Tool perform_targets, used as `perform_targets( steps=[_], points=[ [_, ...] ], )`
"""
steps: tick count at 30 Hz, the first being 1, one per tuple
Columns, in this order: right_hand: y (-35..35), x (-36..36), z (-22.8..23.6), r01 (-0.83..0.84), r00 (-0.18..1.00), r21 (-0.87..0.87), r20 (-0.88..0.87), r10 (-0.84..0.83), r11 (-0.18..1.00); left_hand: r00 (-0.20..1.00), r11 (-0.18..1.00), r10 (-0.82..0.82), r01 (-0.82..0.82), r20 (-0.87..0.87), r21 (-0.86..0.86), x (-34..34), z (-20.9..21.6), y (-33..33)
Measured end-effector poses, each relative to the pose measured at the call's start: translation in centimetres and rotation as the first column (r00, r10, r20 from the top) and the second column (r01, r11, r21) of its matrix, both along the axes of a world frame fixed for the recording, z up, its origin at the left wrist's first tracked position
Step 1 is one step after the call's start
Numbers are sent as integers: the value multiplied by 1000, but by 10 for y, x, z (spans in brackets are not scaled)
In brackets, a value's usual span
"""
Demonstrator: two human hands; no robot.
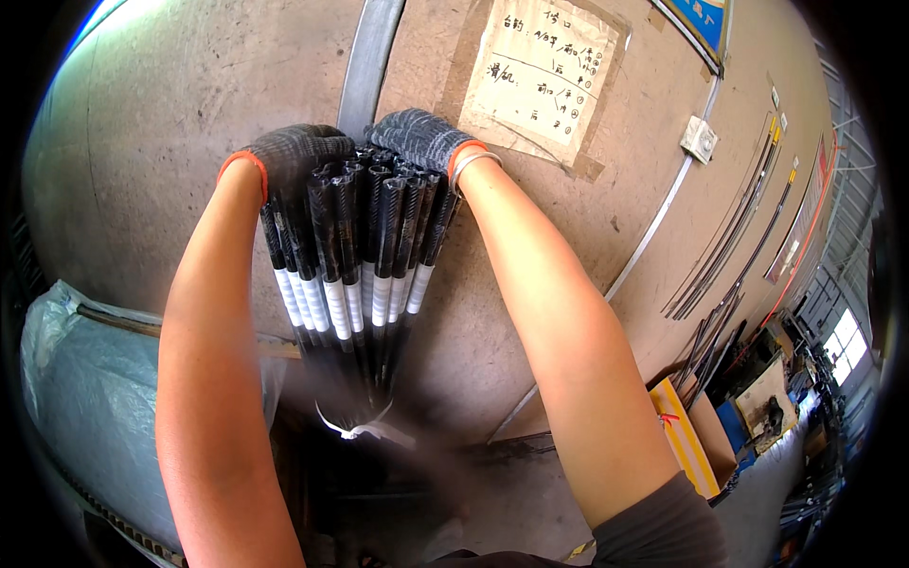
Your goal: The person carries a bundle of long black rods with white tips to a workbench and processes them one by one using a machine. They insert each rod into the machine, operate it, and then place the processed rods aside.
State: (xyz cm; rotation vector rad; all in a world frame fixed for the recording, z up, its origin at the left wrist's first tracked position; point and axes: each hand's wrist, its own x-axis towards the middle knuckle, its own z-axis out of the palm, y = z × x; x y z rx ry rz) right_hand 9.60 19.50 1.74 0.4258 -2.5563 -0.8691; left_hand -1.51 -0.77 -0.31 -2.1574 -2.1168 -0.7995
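Before me stands a bundle of black tubes point(385, 232), their open upper ends toward me, each with a white band partway down. My left hand point(301, 145), in a dark grey knit glove with an orange cuff, is curled round the bundle's upper left side. On the upper right, my right hand point(418, 139), gloved the same way, grips its far edge. The fingertips of both hands are hidden behind the tube ends. Lower down, the tubes run close together near a white tie point(352, 433), where the picture is blurred and dark.
A brown wall panel point(218, 57) rises behind the bundle, with a handwritten sheet point(533, 80) taped on it. Plastic sheeting point(114, 407) covers something at the left. On the right are a cardboard box point(696, 435), several thin rods point(739, 222) along the wall and a switch point(699, 139).
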Motion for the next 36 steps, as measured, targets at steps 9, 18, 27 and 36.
perform_targets(
  steps=[9,18,27,36],
  points=[
    [6,-2,-2,-7,1000,-20,1,7,1000,1000,1000,-7,6,-23,-10,2,2,-1],
    [1,0,-2,39,999,-95,2,-39,995,998,998,-60,60,7,-16,-12,-5,8],
    [6,-2,-2,-15,999,-140,33,20,990,997,998,-66,65,-42,-20,-12,-5,7],
    [4,-4,-1,31,999,-53,25,-30,998,995,995,-95,95,22,-28,-16,-5,7]
  ],
)
